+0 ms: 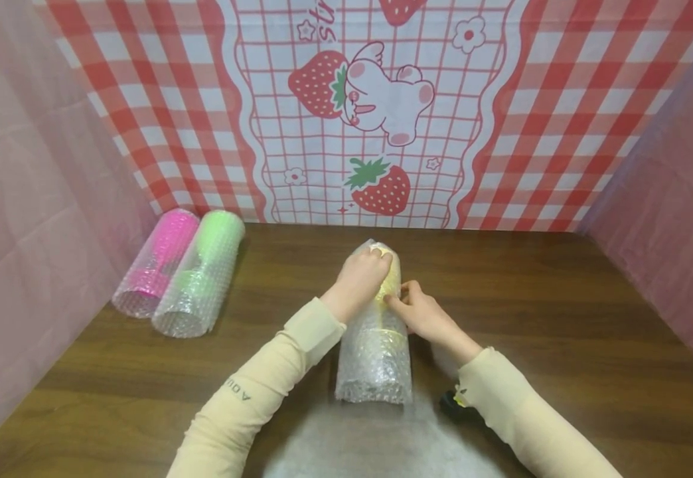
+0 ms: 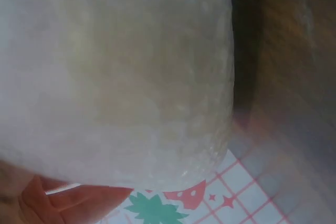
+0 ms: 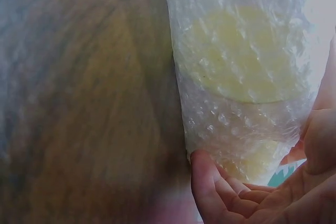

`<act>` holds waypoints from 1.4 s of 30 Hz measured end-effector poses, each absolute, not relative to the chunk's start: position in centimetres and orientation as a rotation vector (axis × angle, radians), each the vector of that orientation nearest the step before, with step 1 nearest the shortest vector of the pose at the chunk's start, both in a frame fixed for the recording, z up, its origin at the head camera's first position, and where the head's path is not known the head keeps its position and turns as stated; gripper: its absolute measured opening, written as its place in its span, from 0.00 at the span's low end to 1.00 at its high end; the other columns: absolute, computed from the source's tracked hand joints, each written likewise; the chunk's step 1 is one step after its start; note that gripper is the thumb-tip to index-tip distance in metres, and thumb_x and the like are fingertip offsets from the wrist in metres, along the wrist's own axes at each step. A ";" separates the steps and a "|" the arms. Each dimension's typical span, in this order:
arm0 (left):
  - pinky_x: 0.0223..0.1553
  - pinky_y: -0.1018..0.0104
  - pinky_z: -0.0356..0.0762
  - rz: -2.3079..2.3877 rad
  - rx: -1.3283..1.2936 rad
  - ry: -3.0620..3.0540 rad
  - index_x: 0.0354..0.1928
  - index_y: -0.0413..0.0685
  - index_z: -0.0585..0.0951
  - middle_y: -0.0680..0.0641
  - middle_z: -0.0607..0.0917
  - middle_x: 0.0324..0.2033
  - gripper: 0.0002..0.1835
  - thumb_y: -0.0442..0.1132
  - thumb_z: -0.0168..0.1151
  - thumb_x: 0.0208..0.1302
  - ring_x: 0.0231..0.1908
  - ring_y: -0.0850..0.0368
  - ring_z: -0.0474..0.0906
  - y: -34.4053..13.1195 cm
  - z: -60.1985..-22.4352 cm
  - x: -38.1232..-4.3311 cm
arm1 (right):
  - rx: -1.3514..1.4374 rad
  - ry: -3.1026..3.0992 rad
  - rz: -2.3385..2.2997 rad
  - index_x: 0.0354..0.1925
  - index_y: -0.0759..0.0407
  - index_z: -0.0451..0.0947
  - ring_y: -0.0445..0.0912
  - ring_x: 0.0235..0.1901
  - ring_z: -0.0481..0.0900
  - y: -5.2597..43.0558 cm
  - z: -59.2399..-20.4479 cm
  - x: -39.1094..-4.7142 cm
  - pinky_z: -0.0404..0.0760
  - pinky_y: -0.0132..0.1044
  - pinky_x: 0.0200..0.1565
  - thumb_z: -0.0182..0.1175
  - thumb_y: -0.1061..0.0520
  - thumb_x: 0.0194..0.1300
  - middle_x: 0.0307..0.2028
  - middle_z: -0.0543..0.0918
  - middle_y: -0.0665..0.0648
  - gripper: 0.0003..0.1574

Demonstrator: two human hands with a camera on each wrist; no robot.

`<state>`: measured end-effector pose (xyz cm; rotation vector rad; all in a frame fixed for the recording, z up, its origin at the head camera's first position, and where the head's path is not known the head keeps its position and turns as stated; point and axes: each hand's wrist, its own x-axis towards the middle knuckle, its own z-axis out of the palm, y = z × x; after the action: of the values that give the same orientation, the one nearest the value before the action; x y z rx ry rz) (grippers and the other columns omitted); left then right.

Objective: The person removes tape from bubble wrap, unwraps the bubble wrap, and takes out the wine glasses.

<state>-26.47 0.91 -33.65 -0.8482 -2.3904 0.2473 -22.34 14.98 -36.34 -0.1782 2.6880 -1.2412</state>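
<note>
A roll of clear bubble wrap (image 1: 376, 365) lies lengthwise on the table, with a pale yellow item (image 3: 247, 56) showing through it. At its far end, my left hand (image 1: 364, 275) lies over the top with curled fingers gripping the wrap's end. Along the right side, my right hand (image 1: 427, 315) holds the roll, thumb on top and fingers at the side. The right wrist view shows a round yellow face inside and a narrower yellow part beyond it. In the left wrist view the bubble wrap (image 2: 142, 77) fills most of the picture.
Two bubble-wrapped rolls, one pink (image 1: 158, 262) and one green (image 1: 200, 275), lie side by side at the left. A small black object (image 1: 455, 406) sits by the right sleeve. A pale sheet (image 1: 376, 445) covers the near table. A checked strawberry cloth (image 1: 520, 133) hangs behind.
</note>
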 end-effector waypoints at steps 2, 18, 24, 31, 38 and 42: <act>0.33 0.70 0.79 0.218 -0.834 -2.413 0.39 0.45 0.79 0.49 0.82 0.33 0.07 0.34 0.56 0.59 0.34 0.57 0.78 0.8 -33.6 -26.3 | -0.170 2.690 -1.251 0.53 0.69 0.58 0.47 0.29 0.79 15.0 -36.4 -22.4 0.80 0.38 0.28 0.47 0.44 0.65 0.39 0.79 0.66 0.32; 0.23 0.68 0.78 -0.031 -0.651 -2.540 0.44 0.39 0.73 0.45 0.77 0.34 0.11 0.29 0.53 0.57 0.31 0.53 0.76 -0.3 -33.9 -26.8 | -0.161 2.658 -1.263 0.55 0.70 0.56 0.48 0.31 0.78 15.0 -36.5 -22.4 0.80 0.38 0.30 0.46 0.44 0.66 0.40 0.77 0.66 0.34; 0.23 0.64 0.78 -0.134 -0.518 -2.553 0.42 0.39 0.73 0.43 0.77 0.33 0.11 0.32 0.53 0.56 0.29 0.51 0.76 -0.7 -34.1 -27.9 | -0.156 2.644 -1.281 0.56 0.68 0.56 0.48 0.32 0.78 14.9 -36.5 -22.4 0.80 0.37 0.30 0.47 0.44 0.66 0.41 0.77 0.66 0.33; 0.24 0.60 0.78 -0.238 -0.441 -2.545 0.39 0.38 0.75 0.42 0.78 0.32 0.10 0.32 0.55 0.54 0.28 0.49 0.77 -1.1 -34.0 -28.7 | -0.159 2.635 -1.276 0.57 0.69 0.55 0.48 0.32 0.79 14.7 -36.4 -22.4 0.80 0.37 0.32 0.47 0.43 0.66 0.41 0.77 0.66 0.35; 0.27 0.56 0.79 -0.393 -0.448 -2.597 0.39 0.37 0.76 0.41 0.80 0.32 0.09 0.31 0.51 0.57 0.29 0.45 0.80 -1.7 -34.2 -29.0 | -0.174 2.627 -1.271 0.56 0.69 0.55 0.47 0.33 0.78 14.7 -36.4 -22.6 0.80 0.38 0.31 0.48 0.43 0.65 0.39 0.77 0.64 0.35; 0.28 0.55 0.79 -0.434 -0.465 -2.652 0.38 0.39 0.78 0.41 0.82 0.30 0.09 0.32 0.50 0.59 0.30 0.44 0.81 -1.9 -34.3 -29.2 | -0.173 2.625 -1.270 0.57 0.69 0.54 0.48 0.34 0.78 14.8 -36.3 -22.6 0.80 0.38 0.32 0.48 0.43 0.65 0.39 0.76 0.64 0.35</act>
<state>-29.21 -1.92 -34.29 -0.4650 -2.6522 -0.4343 -22.62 14.76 -36.27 -0.1732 2.6252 -1.2700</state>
